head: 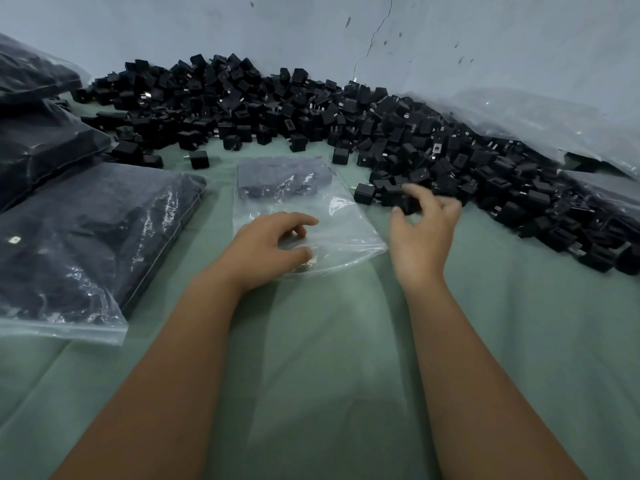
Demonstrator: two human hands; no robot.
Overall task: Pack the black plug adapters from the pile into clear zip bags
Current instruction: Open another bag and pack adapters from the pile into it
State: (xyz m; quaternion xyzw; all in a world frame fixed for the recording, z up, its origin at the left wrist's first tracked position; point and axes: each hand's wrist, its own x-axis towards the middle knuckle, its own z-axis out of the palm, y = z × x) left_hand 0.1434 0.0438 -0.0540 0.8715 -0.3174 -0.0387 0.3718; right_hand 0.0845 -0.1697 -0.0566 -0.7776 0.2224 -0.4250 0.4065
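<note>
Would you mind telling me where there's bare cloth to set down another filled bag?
Bare green cloth lies between and beside the forearms, near of the half-filled bag. Crowded: the adapter pile along the wall, filled bags left.

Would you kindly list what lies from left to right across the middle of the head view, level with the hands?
Filled zip bag → left hand → half-filled clear bag → right hand, holding a black adapter → adapter pile.
</note>
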